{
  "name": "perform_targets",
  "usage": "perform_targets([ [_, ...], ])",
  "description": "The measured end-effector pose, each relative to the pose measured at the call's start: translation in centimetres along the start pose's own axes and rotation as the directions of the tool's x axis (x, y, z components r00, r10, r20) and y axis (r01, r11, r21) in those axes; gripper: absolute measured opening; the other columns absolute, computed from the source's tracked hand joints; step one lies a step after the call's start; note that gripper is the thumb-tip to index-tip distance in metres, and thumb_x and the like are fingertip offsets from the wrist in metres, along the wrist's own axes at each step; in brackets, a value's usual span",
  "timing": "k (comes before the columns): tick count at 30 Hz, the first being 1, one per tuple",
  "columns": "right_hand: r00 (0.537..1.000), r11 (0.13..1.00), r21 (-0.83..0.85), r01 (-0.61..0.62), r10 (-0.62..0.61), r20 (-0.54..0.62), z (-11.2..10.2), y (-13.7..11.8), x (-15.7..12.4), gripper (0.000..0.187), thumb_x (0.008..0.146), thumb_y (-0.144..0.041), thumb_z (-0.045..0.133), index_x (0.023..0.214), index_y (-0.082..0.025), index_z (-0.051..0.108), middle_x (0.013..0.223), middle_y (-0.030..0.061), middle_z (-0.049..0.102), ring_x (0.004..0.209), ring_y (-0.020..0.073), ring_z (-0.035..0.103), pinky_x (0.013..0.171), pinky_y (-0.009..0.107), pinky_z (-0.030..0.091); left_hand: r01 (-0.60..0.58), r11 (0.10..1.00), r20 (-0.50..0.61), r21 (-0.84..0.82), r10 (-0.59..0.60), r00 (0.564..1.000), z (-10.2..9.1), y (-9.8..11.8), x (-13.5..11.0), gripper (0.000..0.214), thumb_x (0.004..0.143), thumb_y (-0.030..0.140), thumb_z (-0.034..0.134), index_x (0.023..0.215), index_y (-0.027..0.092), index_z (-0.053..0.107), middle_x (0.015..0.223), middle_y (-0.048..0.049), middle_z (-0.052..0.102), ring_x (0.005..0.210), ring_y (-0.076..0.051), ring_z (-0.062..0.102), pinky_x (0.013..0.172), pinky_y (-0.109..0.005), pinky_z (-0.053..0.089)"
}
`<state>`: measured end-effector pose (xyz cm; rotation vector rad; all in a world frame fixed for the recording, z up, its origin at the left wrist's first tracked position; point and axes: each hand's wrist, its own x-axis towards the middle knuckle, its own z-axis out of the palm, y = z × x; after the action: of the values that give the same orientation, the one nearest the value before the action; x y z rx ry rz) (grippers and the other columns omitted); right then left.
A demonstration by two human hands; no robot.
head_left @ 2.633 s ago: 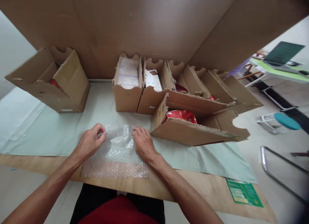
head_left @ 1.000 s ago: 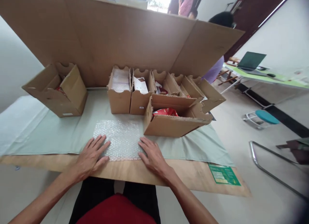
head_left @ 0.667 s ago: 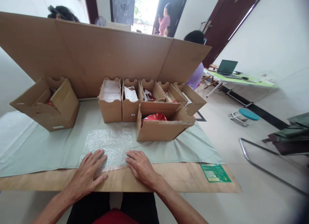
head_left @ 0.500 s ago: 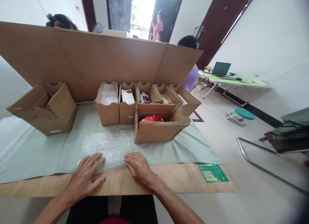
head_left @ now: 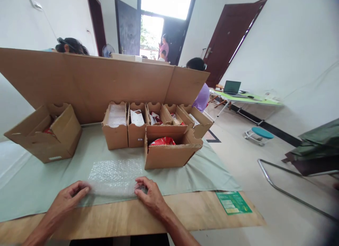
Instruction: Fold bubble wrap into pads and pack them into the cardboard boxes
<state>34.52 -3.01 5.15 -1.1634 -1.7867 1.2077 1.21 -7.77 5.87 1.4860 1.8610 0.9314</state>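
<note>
A clear sheet of bubble wrap (head_left: 115, 173) lies on the pale green cloth, its near edge raised and curled between my two hands. My left hand (head_left: 69, 198) is closed at the near left corner, thumb against the bent fingers. At the near right corner, my right hand (head_left: 150, 196) has its fingers curled around the sheet's edge. Just beyond the sheet, to the right, stands an open cardboard box (head_left: 169, 156) with a red packet (head_left: 162, 141) inside.
Several open cardboard boxes, one holding clear plastic sheets (head_left: 117, 115), line the back before a tall cardboard panel (head_left: 119, 80). Another box (head_left: 50, 143) stands at left. A green label (head_left: 234, 203) marks the wooden table's (head_left: 190, 210) right edge. People sit beyond the panel.
Both hands have gone from lying flat near the bubble wrap to gripping its near corners, the left moving outward. The sheet's near edge has lifted. The view has tilted upward.
</note>
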Motion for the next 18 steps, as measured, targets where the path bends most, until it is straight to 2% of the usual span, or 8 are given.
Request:
perform_targets([
  [2,1.000,1.000,-0.016,-0.015,0.015,0.003,-0.1,0.0,-0.1,0.032,0.079,-0.025,0.072,0.112,-0.023,0.071,0.101,0.0041,0.076,0.098,0.0232,0.069,0.094,0.037,0.049,0.020,0.999,-0.036,-0.041,-0.022,0.999,0.3,0.2,0.2,0.053,0.071,0.074,0.063,0.075,0.022,0.073,0.075,-0.0035,0.075,0.073,-0.024,0.071,0.068,-0.031,0.057],
  [6,0.998,0.991,0.130,-0.022,0.013,0.067,-0.4,-0.1,0.1,0.061,0.070,-0.026,0.078,0.129,-0.022,0.063,0.103,0.0030,0.074,0.094,0.0208,0.068,0.087,0.033,0.051,0.044,0.992,-0.072,-0.119,-0.052,0.996,0.8,1.0,0.4,0.056,0.065,0.078,0.063,0.071,0.023,0.070,0.071,-0.0036,0.075,0.072,-0.025,0.071,0.071,-0.033,0.057],
  [11,0.999,0.993,0.114,-0.035,0.039,-0.038,0.1,0.6,1.7,0.035,0.081,-0.025,0.059,0.114,-0.019,0.067,0.077,-0.0025,0.065,0.071,0.0140,0.061,0.069,0.026,0.047,0.058,0.993,-0.113,-0.100,-0.070,0.991,0.9,1.8,0.4,0.046,0.069,0.068,0.060,0.070,0.023,0.069,0.069,-0.0032,0.074,0.070,-0.024,0.070,0.069,-0.033,0.055],
  [14,0.994,0.995,0.093,-0.036,0.045,-0.101,0.7,1.0,2.4,0.035,0.082,-0.029,0.058,0.114,-0.017,0.066,0.074,-0.0027,0.062,0.067,0.0135,0.059,0.065,0.026,0.046,0.072,0.996,-0.150,-0.052,-0.079,0.985,0.7,2.3,0.0,0.041,0.072,0.062,0.057,0.071,0.022,0.067,0.070,-0.0031,0.074,0.070,-0.023,0.068,0.070,-0.032,0.052],
  [18,0.988,0.997,0.073,-0.022,0.033,-0.152,1.4,1.4,2.8,0.040,0.084,-0.035,0.059,0.119,-0.017,0.064,0.080,0.0001,0.065,0.068,0.0147,0.061,0.066,0.027,0.049,0.094,0.993,-0.199,-0.067,-0.106,0.974,0.9,2.8,-0.2,0.035,0.073,0.056,0.057,0.075,0.022,0.065,0.069,-0.0018,0.071,0.070,-0.021,0.066,0.069,-0.030,0.050],
])
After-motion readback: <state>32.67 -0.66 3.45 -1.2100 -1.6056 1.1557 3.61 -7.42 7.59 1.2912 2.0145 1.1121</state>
